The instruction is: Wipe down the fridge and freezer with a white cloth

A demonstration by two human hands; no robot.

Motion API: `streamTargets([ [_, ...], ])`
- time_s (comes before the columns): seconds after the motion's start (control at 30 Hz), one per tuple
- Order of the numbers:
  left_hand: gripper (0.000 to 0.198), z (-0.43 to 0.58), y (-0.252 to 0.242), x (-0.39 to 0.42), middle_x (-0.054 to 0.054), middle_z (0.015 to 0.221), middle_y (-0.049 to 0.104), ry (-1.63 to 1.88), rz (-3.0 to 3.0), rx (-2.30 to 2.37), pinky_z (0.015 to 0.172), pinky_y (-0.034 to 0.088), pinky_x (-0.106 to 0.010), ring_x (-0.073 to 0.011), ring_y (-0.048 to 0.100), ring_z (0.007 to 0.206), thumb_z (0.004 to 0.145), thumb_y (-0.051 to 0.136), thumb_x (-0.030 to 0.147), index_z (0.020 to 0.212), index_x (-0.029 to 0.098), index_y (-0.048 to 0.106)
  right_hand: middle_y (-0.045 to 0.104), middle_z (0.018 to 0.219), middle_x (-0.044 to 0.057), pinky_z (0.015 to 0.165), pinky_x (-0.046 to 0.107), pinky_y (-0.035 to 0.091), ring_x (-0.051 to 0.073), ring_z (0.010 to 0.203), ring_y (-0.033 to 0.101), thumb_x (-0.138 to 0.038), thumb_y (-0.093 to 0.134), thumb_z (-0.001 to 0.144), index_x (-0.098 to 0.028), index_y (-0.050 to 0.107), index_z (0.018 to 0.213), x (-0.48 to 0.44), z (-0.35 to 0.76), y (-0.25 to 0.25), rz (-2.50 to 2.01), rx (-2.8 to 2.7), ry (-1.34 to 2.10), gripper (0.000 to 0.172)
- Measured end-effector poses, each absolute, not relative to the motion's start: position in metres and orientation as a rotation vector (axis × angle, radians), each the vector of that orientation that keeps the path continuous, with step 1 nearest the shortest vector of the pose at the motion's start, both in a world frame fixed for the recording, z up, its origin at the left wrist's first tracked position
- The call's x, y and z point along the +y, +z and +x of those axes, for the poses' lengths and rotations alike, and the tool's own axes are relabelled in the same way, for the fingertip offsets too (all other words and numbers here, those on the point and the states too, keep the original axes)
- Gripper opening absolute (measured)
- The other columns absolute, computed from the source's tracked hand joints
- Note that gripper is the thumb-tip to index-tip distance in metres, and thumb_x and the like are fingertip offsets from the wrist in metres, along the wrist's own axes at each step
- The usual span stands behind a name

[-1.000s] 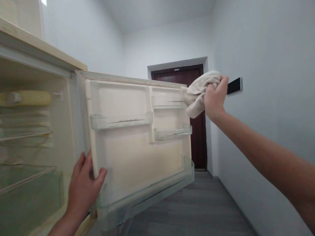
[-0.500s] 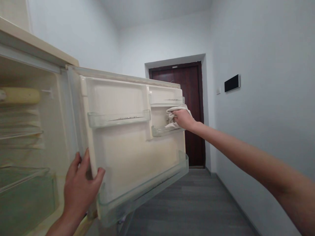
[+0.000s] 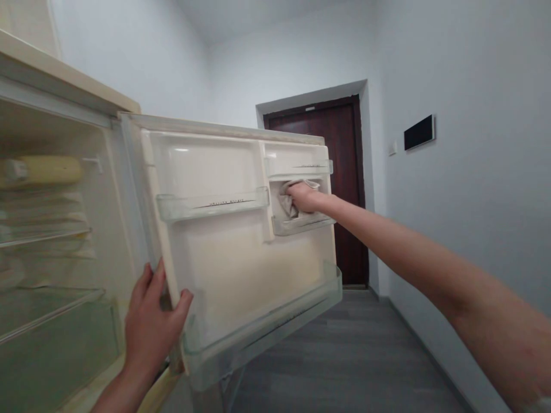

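An open white fridge door stands in front of me, its inner side with clear plastic shelves facing me. My left hand grips the door's hinge-side edge low down, thumb on the inner face. My right hand reaches into the small upper right door shelf and is closed on a pale cloth, pressing it against the back wall of that compartment. A longer clear shelf sits to the left of it.
The fridge interior at left holds glass shelves and a yellowish tube at the top. A dark brown door closes the end of a narrow corridor with grey flooring. A black panel hangs on the right wall.
My right hand brought the cloth down from beside the door's top right corner into the small upper door shelf, then slid it leftward. My left hand kept its hold on the door edge.
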State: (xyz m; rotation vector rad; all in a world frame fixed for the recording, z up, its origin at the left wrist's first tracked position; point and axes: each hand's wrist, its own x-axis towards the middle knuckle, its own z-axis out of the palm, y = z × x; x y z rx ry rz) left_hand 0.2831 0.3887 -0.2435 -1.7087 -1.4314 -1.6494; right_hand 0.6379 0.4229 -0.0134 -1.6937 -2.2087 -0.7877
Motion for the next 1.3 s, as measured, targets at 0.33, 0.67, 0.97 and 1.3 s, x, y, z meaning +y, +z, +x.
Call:
streamTargets([
  [0.33,0.076,0.286,-0.241,0.387,-0.018,0.162,0.035,-1.644,-1.724,-1.451,0.122,0.036,-0.056,-0.0395,0.04,0.145,0.091,0.05,0.056,0.155,0.016,0.04,0.073,0.127,0.004,0.099,0.022,0.049,0.019,0.119,0.066,-0.006,0.058,0.086,-0.022,0.076,0.123,0.423,0.613,-0.023,-1.6,-2.503,-0.713,0.045],
  [0.67,0.074,0.284,-0.242,0.388,-0.019,0.161,0.037,-1.655,-1.739,-1.425,0.122,0.036,-0.051,-0.0354,0.039,0.147,0.092,0.052,0.05,0.156,0.018,0.038,0.076,0.113,0.015,0.095,0.033,0.051,0.029,0.112,0.069,-0.006,0.057,0.084,-0.014,0.079,0.107,0.409,0.669,-0.022,-1.879,-2.148,-0.762,0.033],
  [0.97,0.071,0.283,-0.243,0.388,-0.019,0.16,0.037,-1.697,-1.752,-1.423,0.12,0.038,-0.05,-0.0344,0.041,0.146,0.09,0.056,0.039,0.155,0.018,0.039,0.07,0.113,0.013,0.095,0.038,0.052,0.027,0.106,0.065,-0.021,0.042,0.097,-0.02,0.065,0.12,0.331,0.573,-0.1,-0.987,-1.49,-0.712,0.033],
  [1.3,0.07,0.281,-0.243,0.388,-0.021,0.16,0.036,-1.694,-1.78,-1.41,0.121,0.038,-0.052,-0.0347,0.04,0.146,0.09,0.059,0.032,0.156,0.018,0.038,0.06,0.125,0.016,0.109,0.042,0.044,0.029,0.118,0.056,-0.008,0.038,0.093,-0.015,0.061,0.121,0.414,0.479,-0.138,-1.195,-1.644,-0.517,0.037],
])
